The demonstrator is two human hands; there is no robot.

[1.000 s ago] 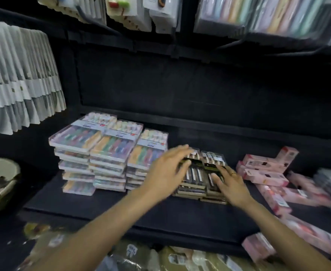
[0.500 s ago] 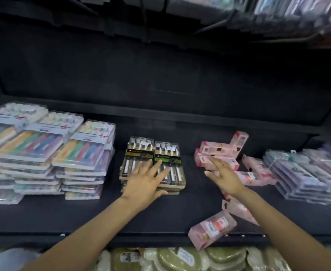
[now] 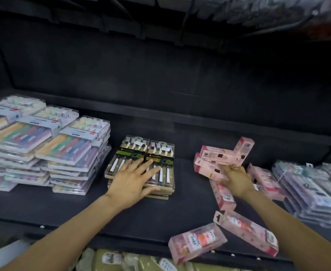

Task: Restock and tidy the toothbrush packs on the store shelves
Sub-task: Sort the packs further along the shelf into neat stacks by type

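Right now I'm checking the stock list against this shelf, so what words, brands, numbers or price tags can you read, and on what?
Nothing reads clearly.
Pastel packs: blue header band with a small red tag, print blurred.
Dark packs under the left hand: green band and white stickers, too small.
Pink boxes by the right hand: barcodes and labels, illegible.
Front pink box: sticker, illegible.

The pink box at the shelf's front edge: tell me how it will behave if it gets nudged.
The pink box juts past the shelf lip, so a forward nudge would probably tip it off. It looks like thin clear plastic around one small brush, so it is likely light and would probably slide easily. Flat sides mean it should not roll.
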